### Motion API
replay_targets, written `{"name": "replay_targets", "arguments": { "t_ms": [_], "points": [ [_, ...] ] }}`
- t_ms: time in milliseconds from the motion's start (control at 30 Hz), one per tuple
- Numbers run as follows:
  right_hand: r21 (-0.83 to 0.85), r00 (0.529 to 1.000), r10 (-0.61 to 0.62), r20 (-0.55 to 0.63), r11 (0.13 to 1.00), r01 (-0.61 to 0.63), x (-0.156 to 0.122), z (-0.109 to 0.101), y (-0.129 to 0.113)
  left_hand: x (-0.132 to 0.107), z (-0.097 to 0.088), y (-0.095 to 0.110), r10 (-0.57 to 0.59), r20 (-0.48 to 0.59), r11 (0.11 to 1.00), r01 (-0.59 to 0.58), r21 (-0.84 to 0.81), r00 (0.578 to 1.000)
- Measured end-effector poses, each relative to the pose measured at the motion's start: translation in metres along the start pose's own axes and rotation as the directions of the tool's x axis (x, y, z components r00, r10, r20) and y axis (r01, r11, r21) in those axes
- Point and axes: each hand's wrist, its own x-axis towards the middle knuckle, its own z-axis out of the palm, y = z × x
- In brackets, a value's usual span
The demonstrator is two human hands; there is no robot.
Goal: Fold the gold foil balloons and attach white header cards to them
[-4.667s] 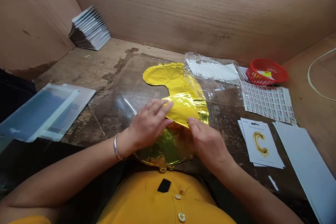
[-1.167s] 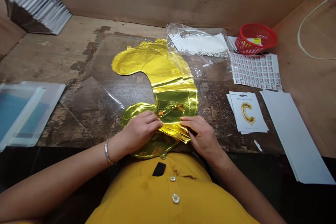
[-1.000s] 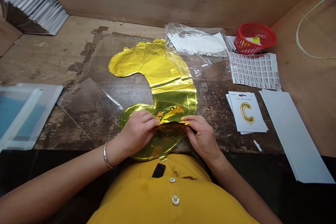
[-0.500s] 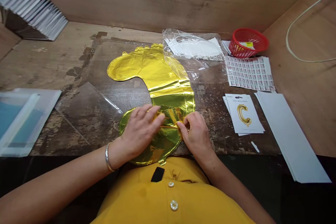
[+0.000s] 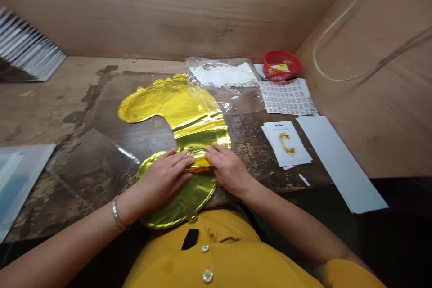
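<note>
Gold foil balloon (image 5: pixel 168 103) lies flat on the scarred wooden bench (image 5: pixel 43 99) just in front of the person, a fold of foil (image 5: pixel 199 161) doubled across its lower part. Left hand (image 5: pixel 164 180) and right hand (image 5: pixel 229 171) press down on it, palms flat, fingers extended, no grip

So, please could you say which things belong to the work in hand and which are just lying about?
In use:
folded gold foil balloon
left hand
right hand

Lying about:
red plastic basket
white label sheet
clear bag of white strips
white card showing gold C
</note>
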Motion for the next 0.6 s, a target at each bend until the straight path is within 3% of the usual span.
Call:
{"name": "replay_targets", "arguments": {
  "t_ms": [100,167,200,233,267,300,367,400,467,600],
  "points": [
    [0.100,0.997,0.032,-0.072,0.995,-0.025,-0.001,-0.020,-0.001,0.013,-0.022,-0.011,0.042,-0.105,0.999,-0.041,0.010,0.994],
    [0.254,0.948,0.217,-0.231,0.954,-0.157,-0.017,-0.048,0.009,0.032,-0.036,-0.013,-0.074,-0.224,0.996,0.062,-0.062,0.972],
    [0.372,0.875,0.349,-0.337,0.903,-0.217,-0.029,-0.063,0.018,0.045,-0.040,-0.011,-0.148,-0.277,0.986,0.120,-0.115,0.950],
    [0.519,0.756,0.499,-0.423,0.818,-0.249,-0.044,-0.077,0.030,0.060,-0.038,-0.007,-0.199,-0.315,0.975,0.153,-0.164,0.928],
    [0.679,0.594,0.647,-0.479,0.701,-0.216,-0.060,-0.088,0.045,0.077,-0.032,-0.001,-0.185,-0.322,0.973,0.126,-0.194,0.928],
    [0.803,0.436,0.755,-0.490,0.585,-0.110,-0.076,-0.097,0.061,0.096,-0.022,0.006,-0.098,-0.300,0.978,0.036,-0.206,0.949],
    [0.929,0.271,0.889,-0.369,0.365,0.065,-0.105,-0.103,0.093,0.140,0.008,0.023,0.117,-0.205,0.968,-0.158,-0.193,0.972],
    [0.947,0.215,0.924,-0.317,0.297,0.119,-0.117,-0.101,0.107,0.163,0.024,0.031,0.189,-0.158,0.960,-0.216,-0.177,0.969],
    [0.958,0.160,0.952,-0.262,0.236,0.163,-0.133,-0.092,0.126,0.210,0.052,0.047,0.291,-0.040,0.945,-0.293,-0.145,0.956],
    [0.957,0.155,0.956,-0.250,0.219,0.189,-0.148,-0.075,0.136,0.279,0.074,0.067,0.387,0.255,0.920,-0.350,-0.177,0.886]
  ]
}}
